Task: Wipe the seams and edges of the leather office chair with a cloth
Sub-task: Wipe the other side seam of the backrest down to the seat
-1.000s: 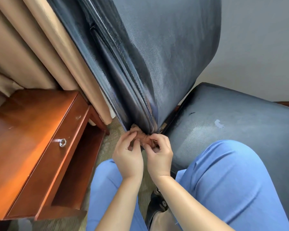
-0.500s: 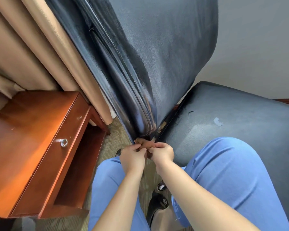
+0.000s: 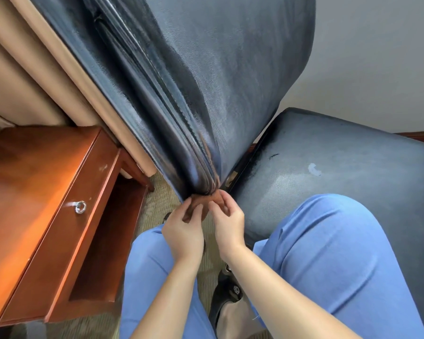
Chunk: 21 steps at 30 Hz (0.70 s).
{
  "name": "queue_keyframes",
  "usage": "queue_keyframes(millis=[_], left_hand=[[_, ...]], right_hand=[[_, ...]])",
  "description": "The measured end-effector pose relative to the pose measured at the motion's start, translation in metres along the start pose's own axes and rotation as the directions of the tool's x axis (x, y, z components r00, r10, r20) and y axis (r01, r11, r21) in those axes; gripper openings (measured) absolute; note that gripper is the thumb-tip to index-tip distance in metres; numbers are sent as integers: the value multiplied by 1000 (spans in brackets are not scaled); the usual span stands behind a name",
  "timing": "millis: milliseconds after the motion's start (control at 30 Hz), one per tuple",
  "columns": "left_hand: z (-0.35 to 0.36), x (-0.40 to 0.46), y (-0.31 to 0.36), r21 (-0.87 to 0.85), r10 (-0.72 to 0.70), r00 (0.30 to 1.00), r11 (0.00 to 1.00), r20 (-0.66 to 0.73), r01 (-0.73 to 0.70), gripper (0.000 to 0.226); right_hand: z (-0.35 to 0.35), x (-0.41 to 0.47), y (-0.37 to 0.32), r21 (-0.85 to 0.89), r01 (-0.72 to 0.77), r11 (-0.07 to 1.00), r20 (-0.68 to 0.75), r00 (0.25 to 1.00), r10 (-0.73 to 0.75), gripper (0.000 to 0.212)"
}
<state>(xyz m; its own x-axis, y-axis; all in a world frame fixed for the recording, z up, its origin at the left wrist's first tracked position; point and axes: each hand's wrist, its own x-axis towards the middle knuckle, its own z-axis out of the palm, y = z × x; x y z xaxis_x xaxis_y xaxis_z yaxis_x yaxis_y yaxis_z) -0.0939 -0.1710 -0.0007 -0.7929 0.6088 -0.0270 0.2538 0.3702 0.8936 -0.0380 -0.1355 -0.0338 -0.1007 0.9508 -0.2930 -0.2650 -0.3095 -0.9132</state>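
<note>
Your left hand [image 3: 182, 234] and right hand [image 3: 228, 225] both pinch the brown cloth [image 3: 201, 204], which sits bunched between your fingertips, pressed against the bottom corner of the chair back [image 3: 206, 94]. The seat [image 3: 340, 167] lies right; a wooden desk [image 3: 34, 192] stands left.

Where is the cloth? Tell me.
Head view, centre: the brown cloth is pinched between left hand and right hand at the backrest's bottom seam.
</note>
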Motion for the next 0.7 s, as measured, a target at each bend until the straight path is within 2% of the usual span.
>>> queue_keyframes(millis=[67,200,267,400,500,700], left_hand=[[3,4,-1,59,-15,1000,998,2,15,23],[5,9,1,153,-55,997,987,54,47,18],[0,8,2,144,9,998,989,67,-19,17],[-18,-1,8,48,219,976,975,7,-219,19],[-22,0,15,7,302,953,953,-31,-302,22],[-12,9,8,57,237,971,970,-12,-236,22]], right_hand=[[1,-2,-1,-37,5,999,51,999,-3,17],[7,3,-4,-209,-62,976,-64,997,50,13],[7,0,-12,-203,-42,978,-66,997,29,13],[9,-26,-26,-120,117,986,-35,992,-121,12],[15,-34,-30,-76,155,985,-95,982,-162,5],[20,-21,-19,-164,58,985,-150,985,-83,5]])
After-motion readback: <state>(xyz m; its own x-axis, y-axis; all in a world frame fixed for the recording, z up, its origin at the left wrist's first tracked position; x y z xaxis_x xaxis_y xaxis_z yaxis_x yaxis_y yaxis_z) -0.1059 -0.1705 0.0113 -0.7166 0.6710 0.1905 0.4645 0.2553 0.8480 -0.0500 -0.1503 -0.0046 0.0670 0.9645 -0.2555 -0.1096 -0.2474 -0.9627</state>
